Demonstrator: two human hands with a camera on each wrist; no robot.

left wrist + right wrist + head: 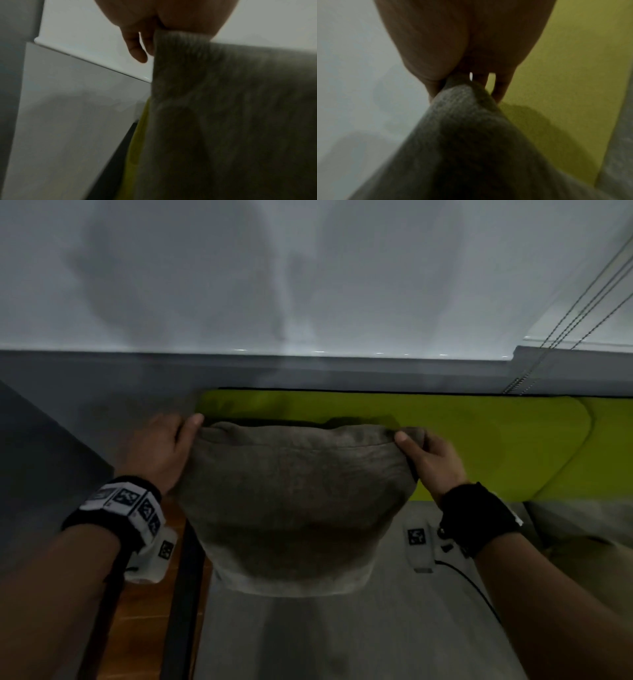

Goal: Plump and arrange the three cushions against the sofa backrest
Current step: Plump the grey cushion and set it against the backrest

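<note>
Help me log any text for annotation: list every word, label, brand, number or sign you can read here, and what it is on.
None: no readable words, numbers or brand names in any view.
Left wrist band: black-and-white square marker patterns, not letters.
Device below the right wrist: one similar square marker, no text.
Grey cushion, green backrest, wall: no label showing.

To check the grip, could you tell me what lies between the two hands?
Only the grey cushion; left hand and right hand pinch its top corners, seen from the head view.
</note>
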